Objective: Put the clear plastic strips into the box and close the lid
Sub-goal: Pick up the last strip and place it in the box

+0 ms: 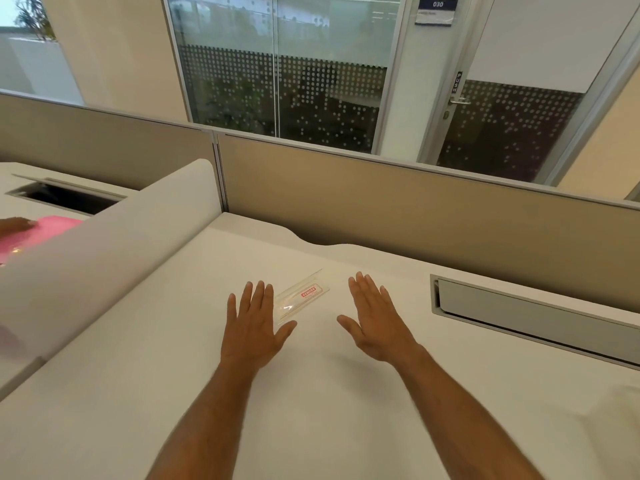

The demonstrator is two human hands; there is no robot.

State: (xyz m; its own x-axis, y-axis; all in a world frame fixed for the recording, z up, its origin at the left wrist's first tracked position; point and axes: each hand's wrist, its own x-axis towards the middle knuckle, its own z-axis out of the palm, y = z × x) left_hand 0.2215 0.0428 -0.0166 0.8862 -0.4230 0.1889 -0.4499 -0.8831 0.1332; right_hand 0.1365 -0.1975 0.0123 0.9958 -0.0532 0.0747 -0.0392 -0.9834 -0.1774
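A small clear plastic box (300, 297) with a red label lies flat on the white desk (311, 393), between my two hands. My left hand (254, 323) is held flat with straight fingers just left of the box, its thumb tip beside the box's near corner. My right hand (375, 318) is also flat with straight fingers, a hand's width to the right of the box and apart from it. Neither hand holds anything. I cannot tell whether the box's lid is closed, and any clear strips are too faint to make out.
A white curved divider (114, 244) borders the desk on the left; beyond it lie a pink sheet (45, 233) and another person's hand (15, 225). A grey cable tray flap (533, 313) sits at the right. A beige partition (415, 209) closes the back.
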